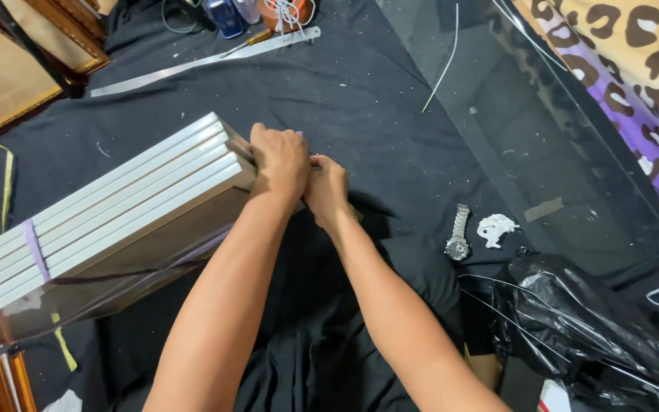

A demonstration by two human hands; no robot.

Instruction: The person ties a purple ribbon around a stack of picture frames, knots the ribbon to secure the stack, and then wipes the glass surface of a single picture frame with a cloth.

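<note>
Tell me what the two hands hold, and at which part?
Both the left hand and the right hand grip the near end of the bundle of white frame mouldings, at its corner; the fingers are hidden.

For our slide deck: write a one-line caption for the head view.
Both hands, left and right, grip the end of a bundle of white slats on black cloth, wristwatch nearby.

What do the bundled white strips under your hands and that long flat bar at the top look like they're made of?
Stack of long white strips: probably painted wood or plastic moulding; smooth satin faces, crisp square edges, bound by a thin purple band. Long flat grey bar: likely metal; thin, straight, dull sheen. Both hands, left hand and right hand, grip the stack's end.
</note>
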